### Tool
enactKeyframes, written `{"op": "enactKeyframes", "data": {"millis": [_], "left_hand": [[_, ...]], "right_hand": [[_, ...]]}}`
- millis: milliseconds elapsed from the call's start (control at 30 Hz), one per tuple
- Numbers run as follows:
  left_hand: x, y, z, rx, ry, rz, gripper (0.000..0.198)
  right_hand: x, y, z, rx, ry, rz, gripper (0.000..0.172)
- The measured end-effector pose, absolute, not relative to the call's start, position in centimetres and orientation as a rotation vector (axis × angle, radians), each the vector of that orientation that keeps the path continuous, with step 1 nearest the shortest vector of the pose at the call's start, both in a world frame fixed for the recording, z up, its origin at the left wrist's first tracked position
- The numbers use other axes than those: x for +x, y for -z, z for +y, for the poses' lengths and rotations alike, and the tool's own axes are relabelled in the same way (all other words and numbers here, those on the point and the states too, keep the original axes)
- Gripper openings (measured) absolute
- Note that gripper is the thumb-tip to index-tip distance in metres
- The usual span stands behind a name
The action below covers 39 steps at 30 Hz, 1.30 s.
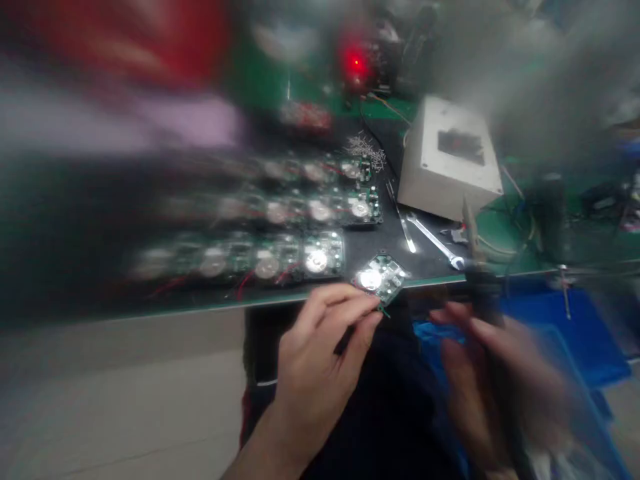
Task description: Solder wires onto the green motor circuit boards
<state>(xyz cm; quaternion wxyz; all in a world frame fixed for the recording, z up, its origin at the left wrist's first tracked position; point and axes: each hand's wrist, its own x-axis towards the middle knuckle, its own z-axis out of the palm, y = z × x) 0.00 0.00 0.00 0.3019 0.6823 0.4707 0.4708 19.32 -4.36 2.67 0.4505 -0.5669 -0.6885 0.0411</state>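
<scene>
My left hand (320,353) pinches the near corner of a small green circuit board (381,277) with a shiny round disc on it, at the front edge of the dark bench mat (430,257). My right hand (493,373), smeared by motion, is closed round a dark pen-like tool, probably a soldering iron (479,267), whose tip points up just right of the board. Rows of similar green boards (320,257) lie on the mat to the left.
A white box (450,160) with a dark window stands at the back right. Tweezers (401,220) and a spanner (437,243) lie beside it. A red light (356,63) glows at the back. A blue bin (575,327) sits below the bench edge.
</scene>
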Motion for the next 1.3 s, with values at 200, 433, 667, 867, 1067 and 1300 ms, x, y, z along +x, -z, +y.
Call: {"op": "enactKeyframes", "data": {"millis": [200,433,667,867,1067,1300], "left_hand": [[1.1,0.6,0.1,1.732,-1.267,1.237,0.018],[1.7,0.2,-0.1,1.628,-1.257,1.292,0.01],[2.4,1.2,-0.3,1.413,-1.322,1.292,0.01],[2.0,1.2,0.0,1.63,-1.317,1.441,0.015],[1.9,0.8,0.1,1.756,-1.354,1.419,0.014],[2.4,1.2,0.0,1.726,-1.396,1.434,0.016]], "right_hand": [[18.6,-3.0,-3.6,-1.25,-0.187,-1.729,0.07],[17.3,-2.4,-3.4,-1.226,-0.237,-1.719,0.073],[17.3,-1.3,-2.7,-1.24,-0.133,-1.851,0.061],[17.6,-0.1,-2.8,-1.265,-0.17,-1.809,0.066],[18.1,1.0,-2.0,-1.253,-0.029,-1.719,0.079],[18.8,1.2,-1.3,-1.261,-0.065,-1.809,0.081]]}}
